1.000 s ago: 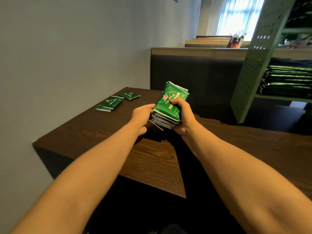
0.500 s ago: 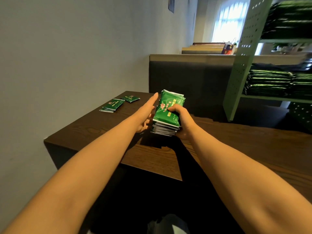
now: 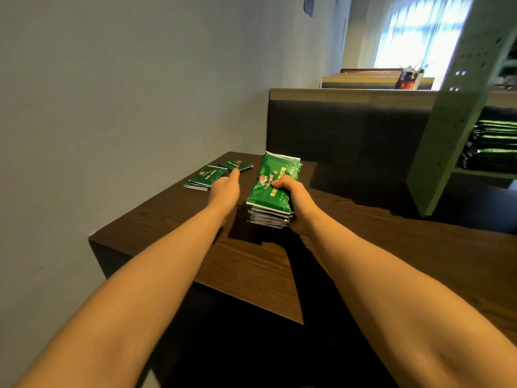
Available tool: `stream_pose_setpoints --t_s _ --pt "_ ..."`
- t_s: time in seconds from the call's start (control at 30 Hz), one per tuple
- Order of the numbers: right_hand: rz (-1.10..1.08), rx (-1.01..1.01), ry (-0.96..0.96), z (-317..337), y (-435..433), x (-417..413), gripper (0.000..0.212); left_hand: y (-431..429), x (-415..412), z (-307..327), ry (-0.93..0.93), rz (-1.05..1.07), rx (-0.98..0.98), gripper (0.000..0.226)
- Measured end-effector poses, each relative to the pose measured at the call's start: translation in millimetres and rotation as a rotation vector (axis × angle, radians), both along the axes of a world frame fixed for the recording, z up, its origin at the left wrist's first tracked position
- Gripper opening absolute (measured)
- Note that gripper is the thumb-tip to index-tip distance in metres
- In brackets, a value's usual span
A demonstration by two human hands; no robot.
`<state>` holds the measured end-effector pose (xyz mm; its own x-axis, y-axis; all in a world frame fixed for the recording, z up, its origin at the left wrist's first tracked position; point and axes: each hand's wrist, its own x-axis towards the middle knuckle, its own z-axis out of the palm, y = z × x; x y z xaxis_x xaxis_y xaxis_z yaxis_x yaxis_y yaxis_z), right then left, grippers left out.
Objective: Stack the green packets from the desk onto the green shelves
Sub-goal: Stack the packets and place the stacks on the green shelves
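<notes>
Head view, the person seen from behind the two forearms. Compared with half a second earlier, the left hand [image 3: 225,189] has left the side of the thick stack of glossy green foil packets [image 3: 272,186] and now reaches ahead and leftward toward the small pile of flat green packets [image 3: 205,177] near the wall. The stack itself has kept its place in the right hand [image 3: 293,197].

The small pile lies close to the wall-side edge of the dark wood-grain table [image 3: 251,264], with a few more flat green packets [image 3: 236,165] just beyond it, near the far edge. Bare tabletop separates the held stack from the pale green perforated shelf unit [image 3: 447,135] well to the right, where dark green packets [image 3: 492,147] already lie piled on a shelf. The grey wall [image 3: 112,107] closes the left side; a dark padded seat back [image 3: 335,130] closes the far side.

Left hand: arm extended, grip released, fingers straight, the index fingertip between the two groups of flat packets; contact cannot be judged. Right hand: grip clasped round the stack, thumb across the top packet, the other fingers hidden on the far side. The stack's near end sits low over the table; whether it rests there cannot be told.
</notes>
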<state>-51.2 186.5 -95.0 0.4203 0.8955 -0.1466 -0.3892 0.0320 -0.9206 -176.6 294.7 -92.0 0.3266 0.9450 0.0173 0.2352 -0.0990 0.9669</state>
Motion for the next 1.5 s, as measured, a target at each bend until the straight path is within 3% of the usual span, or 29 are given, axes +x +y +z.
stream_pose_setpoints --t_s 0.1,0.2,0.3,0.33,0.43,0.5,0.77,1.0,1.23,1.3,1.4,1.5 --pt "-0.026 -0.01 -0.003 -14 46 14 0.102 44 -12 -17 0.265 0.111 0.218 0.027" --pt "-0.035 0.002 -0.011 -31 87 27 0.114 84 -19 -30 0.511 0.201 0.281 0.045" --pt "-0.026 0.003 -0.018 -45 112 40 0.121 113 -18 -37 0.603 0.256 0.264 0.053" --pt "-0.017 -0.009 -0.031 -39 107 37 0.114 121 -18 -39 0.638 0.263 0.258 0.055" --pt "0.04 0.009 -0.008 -22 87 27 0.058 139 -17 -47 0.782 0.269 0.223 0.058" --pt "0.068 0.028 0.053 -23 84 33 0.037 145 -15 -52 0.856 0.268 0.211 0.057" --pt "0.068 0.082 0.134 -23 82 33 0.035 147 -16 -55 0.666 0.405 0.276 0.025" --pt "0.081 0.087 0.141 -26 84 35 0.038 147 -19 -53 0.64 0.394 0.23 0.07" --pt "0.022 0.092 0.115 -27 79 26 0.033 131 -28 -50 0.655 0.236 0.268 0.064" --pt "-0.008 0.079 0.107 -24 73 20 0.041 113 -32 -47 0.68 0.199 0.285 0.063" --pt "-0.022 0.037 0.096 -17 57 7 0.085 86 -35 -42 0.711 0.147 0.278 0.059" --pt "-0.04 -0.005 0.075 -19 37 6 0.113 54 -33 -38 0.697 0.076 0.276 0.056"
